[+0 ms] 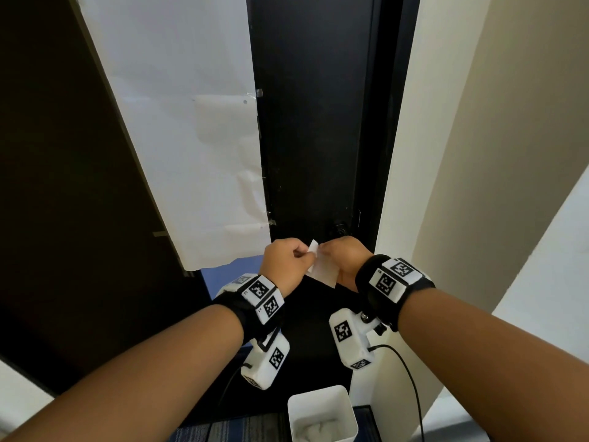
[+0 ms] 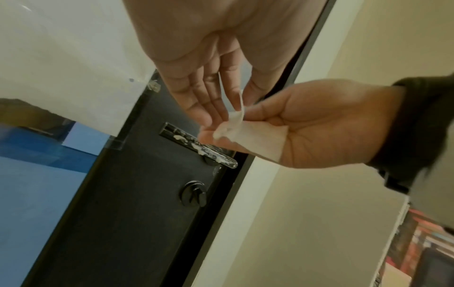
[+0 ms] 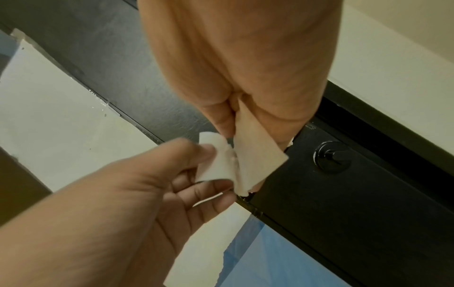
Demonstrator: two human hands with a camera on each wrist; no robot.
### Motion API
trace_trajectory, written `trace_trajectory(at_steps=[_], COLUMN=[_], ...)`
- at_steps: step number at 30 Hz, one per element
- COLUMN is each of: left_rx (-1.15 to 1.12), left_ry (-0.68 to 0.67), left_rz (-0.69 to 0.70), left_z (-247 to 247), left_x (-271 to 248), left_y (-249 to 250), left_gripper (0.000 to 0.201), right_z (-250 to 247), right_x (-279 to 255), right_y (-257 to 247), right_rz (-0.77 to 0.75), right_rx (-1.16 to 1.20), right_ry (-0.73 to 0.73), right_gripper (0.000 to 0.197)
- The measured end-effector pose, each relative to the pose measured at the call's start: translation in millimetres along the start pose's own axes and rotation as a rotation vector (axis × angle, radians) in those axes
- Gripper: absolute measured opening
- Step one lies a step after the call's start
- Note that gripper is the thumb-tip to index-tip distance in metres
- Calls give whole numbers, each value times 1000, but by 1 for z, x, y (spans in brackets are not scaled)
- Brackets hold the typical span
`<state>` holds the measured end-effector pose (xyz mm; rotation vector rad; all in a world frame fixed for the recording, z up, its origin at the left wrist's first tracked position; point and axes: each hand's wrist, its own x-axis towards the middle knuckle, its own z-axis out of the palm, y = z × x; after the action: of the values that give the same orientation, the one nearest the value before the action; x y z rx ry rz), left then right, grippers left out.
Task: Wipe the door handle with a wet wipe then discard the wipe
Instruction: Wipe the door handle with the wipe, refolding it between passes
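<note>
Black and matte, a door [image 1: 315,129] stands in a pale-walled corridor, with a large white paper sheet [image 1: 178,129] taped over the panel to its left. Before the door, two hands meet over a white wet wipe [image 1: 322,267]. On the left, the left hand [image 1: 283,266] pinches an upturned flap of the wipe between thumb and fingertips. On the right, the right hand [image 1: 345,261] holds the rest of the sheet, which lies across its palm and fingers in the left wrist view. Beyond the hands in that view, the metal door handle [image 2: 199,145] juts from the door, smeared with whitish residue, and a black thumb-turn lock [image 2: 192,194] sits just below it; the wipe is near the handle but apart from it. Near the person's feet, on blue striped carpet [image 1: 229,429], a white square bin [image 1: 322,406] stands open against the door's base, with crumpled white wipes [image 1: 314,429] lying in its bottom.
</note>
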<state>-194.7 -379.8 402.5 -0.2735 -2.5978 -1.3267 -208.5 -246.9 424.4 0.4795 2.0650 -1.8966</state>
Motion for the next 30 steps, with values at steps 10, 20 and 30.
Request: trace_trajectory(at_steps=[10,20,30], left_rx=[-29,-103,-62], left_ry=[22,-65,-62], left_rz=[23,-83,-6], left_z=[3,10,8], left_x=[1,13,24], left_y=[5,-1,5], left_gripper=[27,17,12], right_z=[-9,-17,-29], right_x=[5,-2,11], right_y=[6,11,10], right_rz=[-93,-197,-347], right_rx=[146,340,10], right_ry=[1,-239,-122], right_gripper=[34,38,28])
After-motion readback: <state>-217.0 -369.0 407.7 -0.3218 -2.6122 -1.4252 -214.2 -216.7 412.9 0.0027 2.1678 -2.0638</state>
